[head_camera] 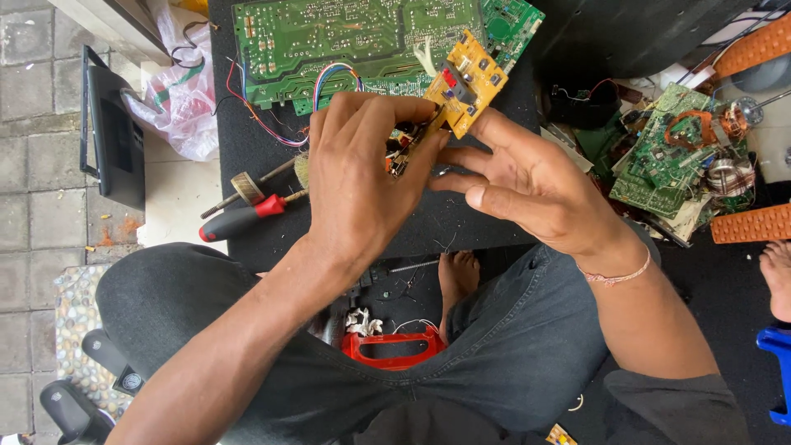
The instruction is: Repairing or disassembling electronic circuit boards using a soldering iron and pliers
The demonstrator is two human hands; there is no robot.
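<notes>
**A:** ok, going left to right, what did you have on that bench? A dark flat panel [114,136] stood on the paving at the far left, with a crumpled plastic bag [177,91] beside it.

**B:** yep, and further in you had a red-and-black screwdriver [241,219] lying on the black mat [247,140], with a small brush [251,188] just above it, the two pretty much touching.

**A:** And your hands?

**B:** Your left hand [356,177] was curled tight, fingers pinched down on the lower end of the small yellow circuit board [465,82]. You held that board up in the air, tilted, in front of the big green circuit board [362,45] that lay flat on the mat. Coloured wires [329,78] looped from the green one down behind your fingers.

**A:** Right hand too?

**B:** Your right hand [527,185] was spread fairly wide, fingers loose, index tip propping the yellow board's edge from below. There was a thin bracelet [618,276] on that wrist.

**A:** And past that?

**B:** A heap of green scrap boards [671,161] sat at your right, well apart from your hands. Down between your knees there was a red plastic handle [394,346].
</notes>
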